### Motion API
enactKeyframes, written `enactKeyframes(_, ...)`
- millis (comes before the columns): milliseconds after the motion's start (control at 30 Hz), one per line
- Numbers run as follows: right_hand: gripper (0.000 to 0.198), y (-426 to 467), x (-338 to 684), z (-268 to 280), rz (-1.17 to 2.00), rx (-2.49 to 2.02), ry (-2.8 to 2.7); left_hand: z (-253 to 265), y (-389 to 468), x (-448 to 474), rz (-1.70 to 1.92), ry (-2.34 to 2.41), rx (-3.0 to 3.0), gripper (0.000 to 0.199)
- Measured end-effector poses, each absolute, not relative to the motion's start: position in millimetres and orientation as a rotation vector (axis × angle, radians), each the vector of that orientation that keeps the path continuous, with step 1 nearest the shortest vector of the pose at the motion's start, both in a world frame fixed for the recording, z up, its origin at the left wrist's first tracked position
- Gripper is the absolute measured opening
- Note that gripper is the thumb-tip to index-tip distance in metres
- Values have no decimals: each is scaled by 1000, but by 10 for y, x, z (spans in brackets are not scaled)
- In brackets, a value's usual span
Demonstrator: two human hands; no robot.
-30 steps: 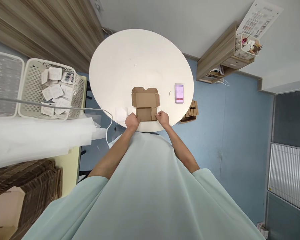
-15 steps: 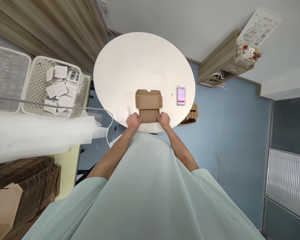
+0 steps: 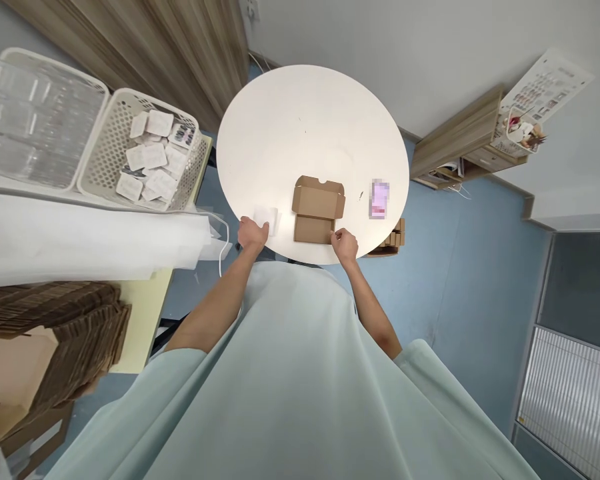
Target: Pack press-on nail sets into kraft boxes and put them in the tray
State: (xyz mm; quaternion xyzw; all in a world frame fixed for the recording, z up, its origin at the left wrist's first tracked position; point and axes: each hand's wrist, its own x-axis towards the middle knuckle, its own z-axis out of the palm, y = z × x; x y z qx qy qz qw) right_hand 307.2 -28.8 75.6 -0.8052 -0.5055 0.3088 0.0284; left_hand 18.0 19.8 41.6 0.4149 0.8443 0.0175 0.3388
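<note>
An open brown cardboard box (image 3: 314, 229) rests near the front of the round white table (image 3: 305, 120), its lid raised toward the far side. The fingers of my right hand (image 3: 345, 245) are closed at the front right corner of the box, gripping its side wall. To the left of the box lies a flat white packet (image 3: 267, 217). My left hand (image 3: 253, 233) is at that packet's near left edge, thumb and fingers apart, with the thumb over its corner. The underside of my left hand is hidden.
A pixelated pink phone-like object (image 3: 379, 199) lies right on the table. At left are a basket of white packets (image 3: 153, 157), a basket of clear plastic containers (image 3: 40, 123), white sheeting (image 3: 90, 237) and stacked flat cardboard (image 3: 80, 327). Small boxes (image 3: 393, 240) sit below the table's right edge.
My left hand has let go of the box's left side and moved left to the white packet. My right hand stays at the box's right corner. The whole view has shifted and turned slightly.
</note>
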Motion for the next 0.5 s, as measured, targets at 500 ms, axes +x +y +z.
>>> enactKeyframes(500, 22, -375, 3026, 934, 1005, -2436, -1483, 420, 353, 198, 29, 2160, 1106, 64)
